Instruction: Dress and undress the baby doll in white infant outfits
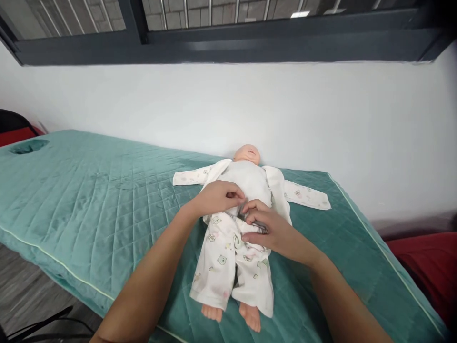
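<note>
A baby doll (247, 154) lies on its back on a padded bed, head toward the wall, bare feet toward me. It wears a plain white undershirt (246, 176), an open printed jacket (309, 194) with sleeves spread to both sides, and white printed pants (217, 259). Over the doll's belly, my left hand (219, 196) is closed, fingertips pinched together at the undershirt's lower edge; what lies between them is hidden. My right hand (271, 228) is curled round the pants' waistband, thumb below and fingers above.
The green quilted bed cover (89, 200) extends far to the left, with a face hole (29, 146) there. Behind the bed is a white wall (143, 100) below a dark window frame (228, 45). Red fabric (424, 267) is at the right; black cables (53, 326) lie lower left.
</note>
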Demonstrator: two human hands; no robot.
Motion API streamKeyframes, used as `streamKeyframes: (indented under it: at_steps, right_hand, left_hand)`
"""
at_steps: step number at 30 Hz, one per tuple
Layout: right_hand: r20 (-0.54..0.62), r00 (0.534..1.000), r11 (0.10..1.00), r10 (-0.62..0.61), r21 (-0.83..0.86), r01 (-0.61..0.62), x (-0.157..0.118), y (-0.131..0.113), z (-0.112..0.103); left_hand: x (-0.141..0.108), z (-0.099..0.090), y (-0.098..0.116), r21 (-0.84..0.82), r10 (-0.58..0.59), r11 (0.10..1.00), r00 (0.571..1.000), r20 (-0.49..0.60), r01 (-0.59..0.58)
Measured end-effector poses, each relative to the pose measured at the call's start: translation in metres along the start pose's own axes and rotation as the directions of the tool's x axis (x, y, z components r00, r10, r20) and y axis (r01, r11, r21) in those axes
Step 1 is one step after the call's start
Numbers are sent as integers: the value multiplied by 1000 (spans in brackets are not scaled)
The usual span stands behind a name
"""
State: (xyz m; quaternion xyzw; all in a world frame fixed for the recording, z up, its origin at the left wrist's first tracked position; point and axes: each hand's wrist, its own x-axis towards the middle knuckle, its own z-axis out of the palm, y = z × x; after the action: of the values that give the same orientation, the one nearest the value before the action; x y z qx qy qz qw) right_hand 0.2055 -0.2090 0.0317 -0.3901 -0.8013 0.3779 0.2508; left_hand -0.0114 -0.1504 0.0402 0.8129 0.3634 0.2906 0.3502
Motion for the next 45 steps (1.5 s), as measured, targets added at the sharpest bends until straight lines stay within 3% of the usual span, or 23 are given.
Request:
streamKeyframes:
  at_steps: [4,7,12,16,18,21,24,26,30,33,39,45]
  right_hand:
    - [-89,996,977,16,215,3,4,11,2]
    - [-213,964,921,157,385,-64,9,21,8]
    - [-269,891,820,367,546,-173,12,26,9]
    - [-370,818,783,441,603,-150,11,31,-1]
    - [-423,781,777,460,617,-124,11,38,-5]
    - [-461,765,771,450,632,-73,12,48,-6]
    - [-459,789,758,407,652,-12,11,55,-6]
    - [-399,845,762,355,647,-14,8,58,-8]
    - [-212,935,827,285,548,-128,-5,59,-21]
    - [-142,942,864,305,457,-211,-13,58,-32]
    - [-58,937,894,345,325,-309,-17,61,-32]
    - [-26,950,910,311,297,-290,-15,65,-25]
  left_hand:
    - [-6,4,-1,-5,69,998,995,79,-68]
    - [-15,4,-1,-11,72,997,989,129,-71]
    - [-17,7,-12,-197,-90,978,992,-86,71]
    - [-14,10,-29,-468,-287,871,927,-241,149]
    - [-13,12,-35,-582,-369,797,892,-261,160]
    - [-11,14,-41,-683,-464,709,845,-267,173]
    - [-11,14,-46,-681,-494,702,831,-257,207]
    - [-12,11,-50,-636,-474,733,852,-222,242]
    - [-18,-5,-56,-538,-433,764,901,-19,356]
    - [-22,-15,-56,-489,-404,776,909,99,398]
    - [-23,-25,-56,-422,-369,807,910,186,414]
    - [-26,-32,-54,-351,-341,835,899,273,424]
